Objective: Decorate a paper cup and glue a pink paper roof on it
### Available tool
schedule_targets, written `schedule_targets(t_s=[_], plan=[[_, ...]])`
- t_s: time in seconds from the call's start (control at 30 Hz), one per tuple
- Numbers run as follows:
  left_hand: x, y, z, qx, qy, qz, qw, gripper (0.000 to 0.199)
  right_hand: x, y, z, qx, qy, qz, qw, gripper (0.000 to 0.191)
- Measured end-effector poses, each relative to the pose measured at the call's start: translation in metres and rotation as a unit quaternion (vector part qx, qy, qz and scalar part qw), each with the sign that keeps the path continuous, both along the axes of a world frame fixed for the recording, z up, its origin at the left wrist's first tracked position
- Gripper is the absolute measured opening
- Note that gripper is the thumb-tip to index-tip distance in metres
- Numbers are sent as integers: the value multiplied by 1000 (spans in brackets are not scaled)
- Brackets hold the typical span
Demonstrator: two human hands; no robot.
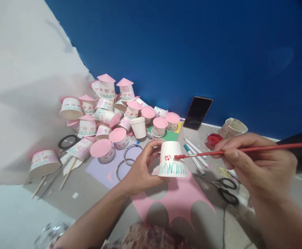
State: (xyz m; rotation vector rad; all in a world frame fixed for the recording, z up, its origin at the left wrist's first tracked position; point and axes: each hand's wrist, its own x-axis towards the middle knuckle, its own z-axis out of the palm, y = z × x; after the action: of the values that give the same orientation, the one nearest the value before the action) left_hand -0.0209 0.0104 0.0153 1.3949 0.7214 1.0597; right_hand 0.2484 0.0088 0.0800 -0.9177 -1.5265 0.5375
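My left hand (147, 169) grips a white paper cup (175, 150) held upside down above the table. Green grass strokes run round the cup's lower part, with a red dotted flower above them. In my right hand (257, 169) is a red-handled paintbrush (267, 148), pinched between thumb and fingers. Its red-coated tip meets the cup's side just right of the flower, or sits very close to it. Beyond my right hand, a small pot of red paint (214, 139) is partly hidden. Below the cup lies a pink paper sheet (178, 193) with round cut-outs.
Several decorated cups with pink paper roofs (106, 86) are piled at the back left. A phone (197, 112) leans against the blue wall. Felt-tip pens (196, 152), black-handled scissors (228, 190) and a speckled cup (233, 127) lie right; metal rings (125, 159) rest on purple paper (99, 173).
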Motion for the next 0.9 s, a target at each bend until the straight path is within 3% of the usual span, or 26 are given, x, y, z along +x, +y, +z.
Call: schedule_targets(t_s=[0.2,0.37,0.5,0.6,0.67,0.77,0.9], plan=[[0,0,-5,2,-10,1,1000,85,3,0,-2,-32,31,-24,999,7],[1,0,-6,-10,-26,13,1000,87,-2,3,-1,-31,87,0,996,9],[4,-3,-5,-31,-55,16,998,88,-9,4,-3,-52,-36,21,998,15],[7,-5,-4,-46,-86,20,995,88,-14,4,-5,-66,-186,51,979,66],[10,-6,-3,-55,-99,15,993,88,-15,4,-6,-47,-265,77,960,88],[10,-6,-2,-51,-87,-8,995,92,-16,5,-7,-21,-322,100,941,85],[1,-3,-1,19,-9,0,1000,106,-16,6,-10,19,-365,103,925,76]])
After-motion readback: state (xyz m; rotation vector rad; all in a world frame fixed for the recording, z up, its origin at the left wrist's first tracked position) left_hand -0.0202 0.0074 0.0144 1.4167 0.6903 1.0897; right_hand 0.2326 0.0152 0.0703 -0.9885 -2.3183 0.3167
